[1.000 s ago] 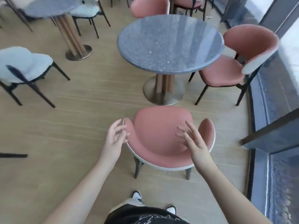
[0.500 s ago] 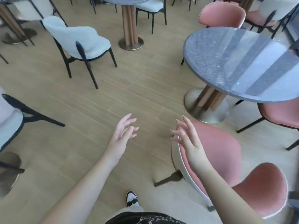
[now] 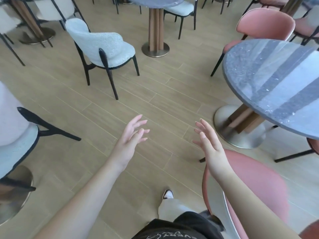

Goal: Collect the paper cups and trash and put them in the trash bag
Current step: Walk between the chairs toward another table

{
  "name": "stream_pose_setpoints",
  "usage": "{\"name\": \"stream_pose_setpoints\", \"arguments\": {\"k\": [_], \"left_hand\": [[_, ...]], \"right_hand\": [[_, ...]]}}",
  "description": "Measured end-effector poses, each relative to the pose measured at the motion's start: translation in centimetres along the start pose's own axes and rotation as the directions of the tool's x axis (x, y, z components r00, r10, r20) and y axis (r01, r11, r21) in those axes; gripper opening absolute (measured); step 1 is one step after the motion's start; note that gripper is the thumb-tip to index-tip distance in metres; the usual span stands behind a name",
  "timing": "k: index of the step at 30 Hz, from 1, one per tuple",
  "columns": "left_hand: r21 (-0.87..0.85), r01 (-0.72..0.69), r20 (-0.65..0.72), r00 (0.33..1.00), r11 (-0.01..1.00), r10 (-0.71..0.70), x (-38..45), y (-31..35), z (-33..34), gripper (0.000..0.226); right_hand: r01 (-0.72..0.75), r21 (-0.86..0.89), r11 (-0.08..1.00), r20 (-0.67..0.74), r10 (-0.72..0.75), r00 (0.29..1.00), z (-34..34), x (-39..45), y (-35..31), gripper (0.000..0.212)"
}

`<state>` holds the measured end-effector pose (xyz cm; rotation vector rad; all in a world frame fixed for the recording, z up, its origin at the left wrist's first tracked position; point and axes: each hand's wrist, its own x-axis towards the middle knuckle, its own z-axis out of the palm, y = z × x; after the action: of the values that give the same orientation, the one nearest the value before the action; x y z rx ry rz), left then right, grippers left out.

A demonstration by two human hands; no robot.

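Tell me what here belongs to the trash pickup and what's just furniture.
Job: left hand and right hand, both empty; no cups, trash or bag in view.
Furniture: grey round table, pink chair, white chair.

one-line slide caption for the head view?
Both hands, left and right, open and empty above wood floor between grey table and white chair.

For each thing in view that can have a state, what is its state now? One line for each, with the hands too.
Left hand: open, fingers spread, holds nothing.
Right hand: open, fingers spread, holds nothing.
Grey table: upright, nothing on the part of its top in view.
Near pink chair: upright, beside the right arm, seat bare.
White chair: upright, seat bare.
Far pink chair: upright, behind the grey table.
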<state>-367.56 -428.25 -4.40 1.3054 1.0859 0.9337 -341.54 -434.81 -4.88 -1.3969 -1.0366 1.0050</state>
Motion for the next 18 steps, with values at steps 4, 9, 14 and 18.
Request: {"name": "stream_pose_setpoints", "arguments": {"k": [4, 9, 14, 18], "left_hand": [[0.027, 0.013, 0.022, 1.0, 1.0, -0.013, 5.9, 0.6, -0.2, 0.045], [0.041, 0.04, -0.029, 0.999, 0.998, -0.039, 15.2, 1.0, -0.5, 0.045], [0.052, 0.06, -0.006, 0.998, 0.997, -0.06, 23.4, 1.6, 0.0, 0.047], [0.044, 0.06, 0.001, 0.998, 0.997, -0.06, 29.5, 2.4, 0.2, 0.046]], "right_hand": [[-0.016, 0.042, 0.999, 0.011, 0.015, 1.0, 0.6, 6.1, 0.4, 0.041], [-0.027, 0.049, 0.998, 0.055, 0.024, 0.998, 0.2, 15.5, 0.7, 0.039], [-0.027, 0.041, 0.999, 0.075, 0.024, 0.997, -0.2, 25.3, 0.0, 0.04], [-0.016, 0.059, 0.998, 0.077, 0.011, 0.997, 0.5, 31.7, -1.3, 0.041]]}}
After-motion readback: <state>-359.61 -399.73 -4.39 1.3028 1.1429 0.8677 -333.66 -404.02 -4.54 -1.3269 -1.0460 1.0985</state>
